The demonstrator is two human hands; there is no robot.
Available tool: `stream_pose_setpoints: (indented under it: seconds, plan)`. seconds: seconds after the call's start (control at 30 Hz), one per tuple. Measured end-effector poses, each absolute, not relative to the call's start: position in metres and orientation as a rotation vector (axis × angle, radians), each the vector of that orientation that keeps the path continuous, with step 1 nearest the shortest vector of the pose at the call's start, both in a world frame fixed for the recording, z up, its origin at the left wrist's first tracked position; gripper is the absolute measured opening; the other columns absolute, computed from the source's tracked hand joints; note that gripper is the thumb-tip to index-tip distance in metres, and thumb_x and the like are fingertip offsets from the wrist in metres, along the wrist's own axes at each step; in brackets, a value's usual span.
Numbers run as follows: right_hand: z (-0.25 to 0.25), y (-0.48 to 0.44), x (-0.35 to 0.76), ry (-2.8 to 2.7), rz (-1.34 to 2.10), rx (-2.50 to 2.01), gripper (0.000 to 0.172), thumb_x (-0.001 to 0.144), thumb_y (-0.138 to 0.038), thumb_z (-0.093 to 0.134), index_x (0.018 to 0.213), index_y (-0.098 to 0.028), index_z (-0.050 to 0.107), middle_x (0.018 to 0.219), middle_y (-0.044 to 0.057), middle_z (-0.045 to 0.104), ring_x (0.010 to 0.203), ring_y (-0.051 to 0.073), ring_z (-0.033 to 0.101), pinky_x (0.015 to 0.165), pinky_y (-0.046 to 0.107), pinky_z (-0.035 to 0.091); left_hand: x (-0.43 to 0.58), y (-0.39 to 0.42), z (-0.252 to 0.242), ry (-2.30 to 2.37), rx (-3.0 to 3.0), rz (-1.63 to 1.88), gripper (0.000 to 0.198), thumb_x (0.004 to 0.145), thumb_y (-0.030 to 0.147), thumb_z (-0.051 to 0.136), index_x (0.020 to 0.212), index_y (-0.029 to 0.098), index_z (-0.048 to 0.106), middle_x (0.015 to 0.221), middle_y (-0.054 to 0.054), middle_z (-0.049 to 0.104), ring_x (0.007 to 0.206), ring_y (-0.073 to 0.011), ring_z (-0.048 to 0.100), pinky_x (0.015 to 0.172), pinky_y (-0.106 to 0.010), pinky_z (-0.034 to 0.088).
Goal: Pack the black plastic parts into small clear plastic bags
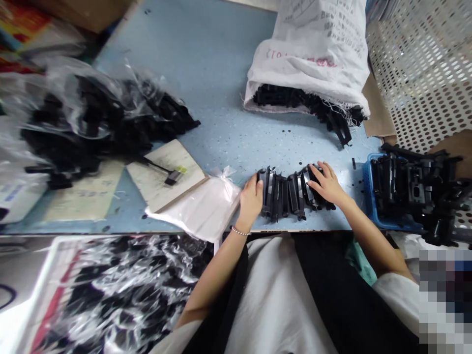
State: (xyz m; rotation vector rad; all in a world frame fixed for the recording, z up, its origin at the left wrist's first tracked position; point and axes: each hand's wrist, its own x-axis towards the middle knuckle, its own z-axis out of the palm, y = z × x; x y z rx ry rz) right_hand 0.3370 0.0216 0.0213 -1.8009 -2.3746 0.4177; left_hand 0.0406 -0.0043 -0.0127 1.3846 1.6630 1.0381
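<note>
A row of several black plastic parts [285,196] stands side by side on the blue table [206,69] near its front edge. My left hand [251,199] presses against the row's left end, its fingers curled on the outer part. On the row's right end lies my right hand [326,184], fingers spread over the tops of the parts. The two hands hold the row between them.
A stack of clear bags [204,209] lies left of the row. A white sack [313,54] spills black parts at the back. A blue basket [372,196] of black parts sits at right. Bagged black parts [96,118] pile up at left and below the table edge.
</note>
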Motion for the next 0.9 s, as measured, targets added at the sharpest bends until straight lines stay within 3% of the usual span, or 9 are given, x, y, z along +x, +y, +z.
stream_pose_setpoints:
  seconds: [0.1, 0.23, 0.33, 0.4, 0.5, 0.57, 0.63, 0.77, 0.9]
  plan:
    - [0.038, 0.015, 0.329, -2.284, 0.352, -1.69, 0.055, 0.1, -0.047, 0.049, 0.148, -0.02, 0.051, 0.159, 0.019, 0.038, 0.152, 0.041, 0.027, 0.12, 0.068, 0.03, 0.033, 0.0, -0.004, 1.546, 1.054, 1.157, 0.047, 0.095, 0.052, 0.056, 0.123, 0.017, 0.066, 0.136, -0.015, 0.067, 0.133, -0.0275, 0.059, 0.118, -0.044, 0.041]
    - [0.074, -0.012, 0.29, -2.316, 0.565, -1.284, 0.052, 0.104, -0.035, 0.043, 0.155, -0.027, 0.04, 0.148, 0.015, 0.052, 0.141, 0.03, 0.047, 0.116, 0.056, 0.044, 0.023, -0.013, 0.022, 1.32, 0.616, 1.149, 0.054, 0.084, 0.06, 0.066, 0.115, 0.016, 0.069, 0.107, -0.009, 0.076, 0.1, -0.0252, 0.072, 0.091, -0.037, 0.058]
    - [0.099, -0.015, 0.264, -2.472, 0.652, -0.987, 0.059, 0.104, -0.034, 0.047, 0.16, -0.027, 0.031, 0.16, 0.014, 0.041, 0.15, 0.029, 0.037, 0.12, 0.055, 0.039, 0.02, -0.025, 0.048, 1.17, 0.738, 0.932, 0.055, 0.076, 0.06, 0.076, 0.105, 0.013, 0.074, 0.089, -0.006, 0.076, 0.083, -0.0222, 0.07, 0.077, -0.032, 0.057]
    - [0.11, -0.01, 0.253, -2.631, 0.721, -0.791, 0.065, 0.099, -0.043, 0.058, 0.157, -0.023, 0.037, 0.158, 0.016, 0.043, 0.148, 0.031, 0.04, 0.119, 0.054, 0.04, 0.017, -0.033, 0.063, 1.033, 0.887, 0.689, 0.052, 0.074, 0.055, 0.08, 0.104, 0.013, 0.076, 0.085, -0.006, 0.076, 0.078, -0.0206, 0.069, 0.073, -0.03, 0.055]
    - [0.116, -0.006, 0.248, -2.814, 0.879, -0.662, 0.059, 0.094, -0.05, 0.065, 0.143, -0.018, 0.054, 0.135, 0.017, 0.064, 0.121, 0.03, 0.066, 0.099, 0.046, 0.056, 0.006, -0.044, 0.071, 0.936, 0.993, 0.495, 0.047, 0.082, 0.056, 0.072, 0.102, 0.014, 0.077, 0.089, -0.007, 0.077, 0.079, -0.0216, 0.07, 0.074, -0.033, 0.055]
    - [0.113, -0.008, 0.249, -2.812, 0.922, -0.781, 0.048, 0.094, -0.049, 0.065, 0.13, -0.018, 0.063, 0.12, 0.015, 0.072, 0.103, 0.028, 0.072, 0.088, 0.042, 0.06, -0.009, -0.055, 0.066, 1.071, 1.037, 0.586, 0.05, 0.092, 0.059, 0.057, 0.102, 0.015, 0.076, 0.095, -0.01, 0.077, 0.086, -0.0238, 0.071, 0.08, -0.036, 0.056]
    - [0.106, -0.01, 0.253, -2.635, 1.002, -0.996, 0.045, 0.091, -0.051, 0.07, 0.122, -0.019, 0.068, 0.113, 0.013, 0.074, 0.097, 0.027, 0.073, 0.085, 0.041, 0.059, -0.028, -0.066, 0.053, 1.415, 1.203, 0.779, 0.05, 0.096, 0.057, 0.049, 0.102, 0.016, 0.076, 0.103, -0.012, 0.075, 0.096, -0.0264, 0.07, 0.09, -0.041, 0.055]
    - [0.084, -0.016, 0.245, -1.745, 1.511, -1.26, 0.053, 0.078, -0.058, 0.08, 0.115, -0.022, 0.067, 0.103, 0.007, 0.076, 0.084, 0.023, 0.074, 0.078, 0.038, 0.06, -0.062, -0.08, 0.022, 1.997, 1.754, 0.818, 0.031, 0.092, 0.041, 0.059, 0.097, 0.016, 0.076, 0.116, -0.017, 0.069, 0.111, -0.0319, 0.062, 0.105, -0.049, 0.046]
    - [0.065, -0.029, 0.209, -1.009, 1.952, -1.043, 0.051, 0.073, -0.059, 0.083, 0.102, -0.02, 0.068, 0.097, 0.007, 0.078, 0.085, 0.022, 0.075, 0.08, 0.037, 0.062, -0.086, -0.067, 0.009, 2.031, 1.586, 0.864, 0.015, 0.084, 0.028, 0.066, 0.073, 0.018, 0.069, 0.085, -0.008, 0.068, 0.088, -0.0241, 0.063, 0.086, -0.038, 0.051]
